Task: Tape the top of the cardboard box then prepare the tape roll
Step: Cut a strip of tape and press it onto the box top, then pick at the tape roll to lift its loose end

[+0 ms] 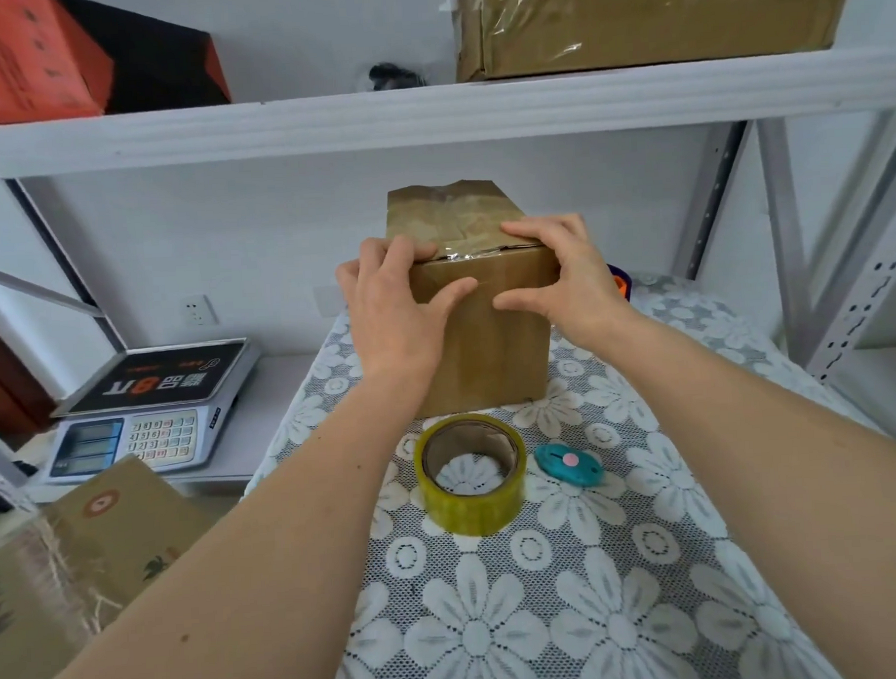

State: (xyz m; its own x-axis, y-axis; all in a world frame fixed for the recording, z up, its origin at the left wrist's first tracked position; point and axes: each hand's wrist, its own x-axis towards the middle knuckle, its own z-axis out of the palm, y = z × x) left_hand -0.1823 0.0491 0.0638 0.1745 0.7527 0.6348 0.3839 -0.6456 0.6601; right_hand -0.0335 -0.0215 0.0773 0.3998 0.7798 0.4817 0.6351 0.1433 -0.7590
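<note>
A cardboard box (486, 332) stands upright near the far edge of the worktop (650, 561), which is covered by a lacy cloth with big white flowers. Shiny tape already lies over the top of the box. The left hand (398, 303) presses flat on the near left top corner of the box, with the thumb on the front side. The right hand (561, 278) presses on the near right top corner the same way. Both hands are spread open and push on the box without closing around it. A yellow tape roll (470, 474) lies flat on the worktop just in front of the box. A small blue cutter (569, 465) lies just beside the roll, toward the right edge. Off the left edge, a weighing scale (146, 409) with number keys sits on a lower white shelf. A white wall is behind. Above, a long white shelf (426, 114) holds an orange box (18, 60) and a big brown box (647, 17) wrapped in tape.
</note>
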